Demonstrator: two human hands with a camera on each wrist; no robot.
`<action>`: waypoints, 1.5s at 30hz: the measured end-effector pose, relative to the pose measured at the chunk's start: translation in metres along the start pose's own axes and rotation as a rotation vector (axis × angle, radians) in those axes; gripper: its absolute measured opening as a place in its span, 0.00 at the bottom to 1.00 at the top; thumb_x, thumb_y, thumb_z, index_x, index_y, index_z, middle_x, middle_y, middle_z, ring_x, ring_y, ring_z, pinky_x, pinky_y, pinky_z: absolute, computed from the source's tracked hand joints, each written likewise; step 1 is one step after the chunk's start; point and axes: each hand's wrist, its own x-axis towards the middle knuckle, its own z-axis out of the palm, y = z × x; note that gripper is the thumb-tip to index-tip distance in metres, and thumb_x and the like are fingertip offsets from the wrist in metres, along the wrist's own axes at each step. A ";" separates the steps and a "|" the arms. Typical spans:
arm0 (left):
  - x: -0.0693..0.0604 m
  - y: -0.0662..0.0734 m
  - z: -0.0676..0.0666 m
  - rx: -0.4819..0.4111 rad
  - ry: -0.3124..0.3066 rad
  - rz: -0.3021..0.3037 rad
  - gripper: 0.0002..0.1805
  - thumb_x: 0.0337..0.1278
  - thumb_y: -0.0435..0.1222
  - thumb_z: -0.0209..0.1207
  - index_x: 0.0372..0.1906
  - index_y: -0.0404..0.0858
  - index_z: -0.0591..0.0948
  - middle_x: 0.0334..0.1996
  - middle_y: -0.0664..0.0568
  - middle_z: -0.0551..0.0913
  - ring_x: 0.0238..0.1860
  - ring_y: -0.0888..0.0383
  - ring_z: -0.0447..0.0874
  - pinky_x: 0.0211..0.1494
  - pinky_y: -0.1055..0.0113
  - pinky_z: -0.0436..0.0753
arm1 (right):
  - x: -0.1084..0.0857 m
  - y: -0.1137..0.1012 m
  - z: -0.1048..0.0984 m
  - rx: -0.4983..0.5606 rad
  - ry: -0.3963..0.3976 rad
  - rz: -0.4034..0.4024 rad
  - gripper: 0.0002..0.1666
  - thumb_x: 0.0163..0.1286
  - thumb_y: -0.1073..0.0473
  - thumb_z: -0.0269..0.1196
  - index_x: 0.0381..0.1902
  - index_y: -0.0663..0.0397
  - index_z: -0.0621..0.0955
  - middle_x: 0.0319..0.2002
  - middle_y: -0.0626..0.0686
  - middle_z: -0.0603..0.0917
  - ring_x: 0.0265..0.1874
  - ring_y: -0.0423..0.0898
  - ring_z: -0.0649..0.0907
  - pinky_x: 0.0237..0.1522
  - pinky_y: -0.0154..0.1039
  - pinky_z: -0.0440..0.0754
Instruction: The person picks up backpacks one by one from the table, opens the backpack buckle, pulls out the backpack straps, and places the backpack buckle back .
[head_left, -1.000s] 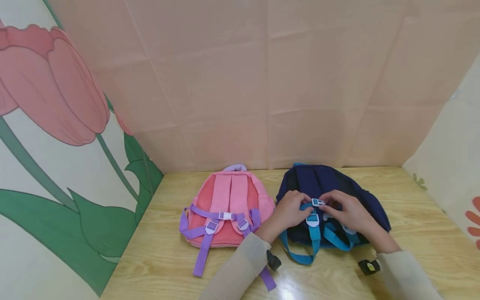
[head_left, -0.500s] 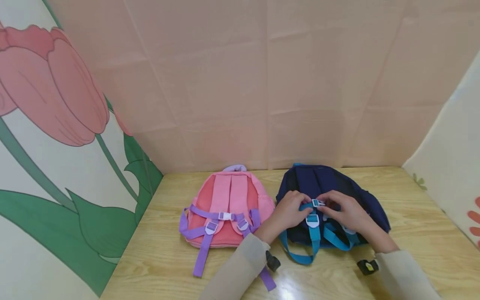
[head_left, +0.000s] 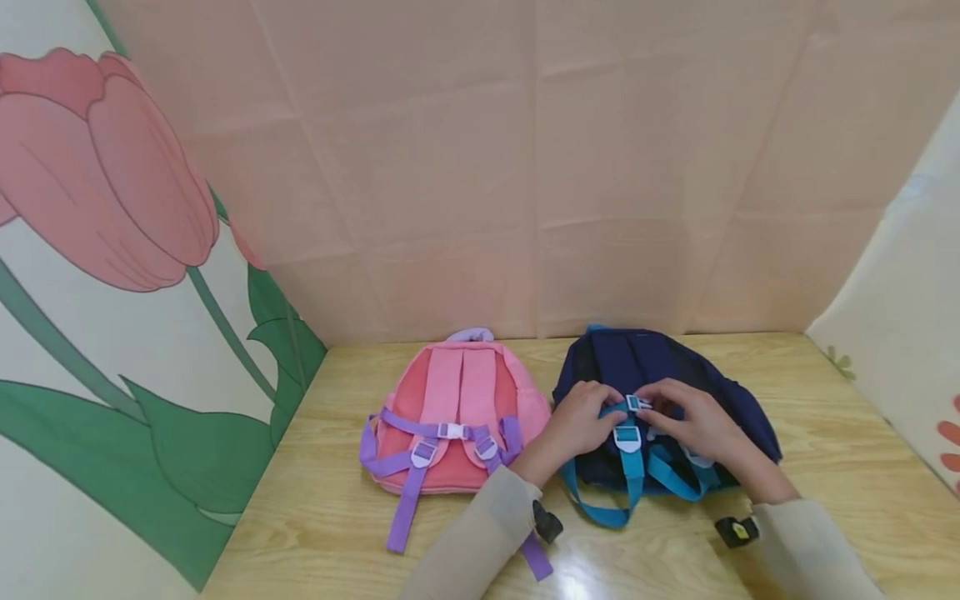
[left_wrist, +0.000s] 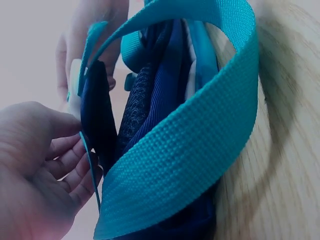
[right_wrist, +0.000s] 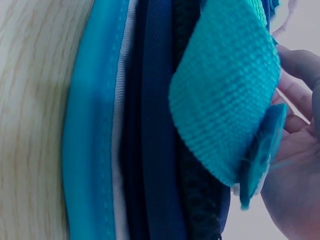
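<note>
A navy backpack (head_left: 735, 404) lies on the table with its shoulder straps facing up. Over it, both hands meet at a small white buckle (head_left: 633, 403) on a blue strap. The left hand (head_left: 576, 421) pinches the blue strap just left of the buckle. From the other side, the right hand (head_left: 690, 418) pinches the buckle's right end with thumb and fingers. Loose blue webbing (left_wrist: 175, 155) loops across the left wrist view, and a broad blue strap (right_wrist: 225, 95) hides part of the work in the right wrist view. Whether the buckle halves are joined cannot be made out.
To the left lies a pink backpack (head_left: 442, 379) with purple straps and a fastened white buckle (head_left: 452, 432). The wooden table (head_left: 300, 517) ends at a pinkish cloth backdrop (head_left: 420, 208). A wall with painted tulips (head_left: 150, 183) borders the left side.
The white buckle and the blue strap under it have shifted very slightly to the right. Both hands keep nearly the same pose and place.
</note>
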 end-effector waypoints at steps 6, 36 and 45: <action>0.001 0.001 0.002 0.005 0.005 -0.009 0.13 0.72 0.45 0.59 0.54 0.46 0.84 0.47 0.59 0.82 0.49 0.65 0.74 0.52 0.77 0.73 | 0.000 -0.001 0.000 0.003 -0.016 0.020 0.15 0.62 0.68 0.72 0.47 0.52 0.84 0.36 0.42 0.82 0.31 0.34 0.76 0.33 0.34 0.80; -0.001 0.001 -0.001 0.047 -0.010 0.034 0.14 0.71 0.47 0.59 0.54 0.48 0.85 0.45 0.62 0.80 0.48 0.66 0.72 0.49 0.80 0.72 | -0.002 -0.001 -0.007 -0.014 -0.015 0.021 0.16 0.62 0.66 0.72 0.47 0.49 0.84 0.36 0.40 0.82 0.31 0.34 0.76 0.33 0.34 0.80; 0.002 0.002 0.003 0.061 0.002 0.063 0.14 0.73 0.46 0.58 0.56 0.46 0.84 0.49 0.59 0.82 0.52 0.64 0.74 0.55 0.78 0.74 | -0.003 0.002 -0.006 -0.002 -0.027 0.006 0.15 0.62 0.67 0.72 0.47 0.51 0.84 0.36 0.41 0.82 0.32 0.34 0.77 0.33 0.35 0.81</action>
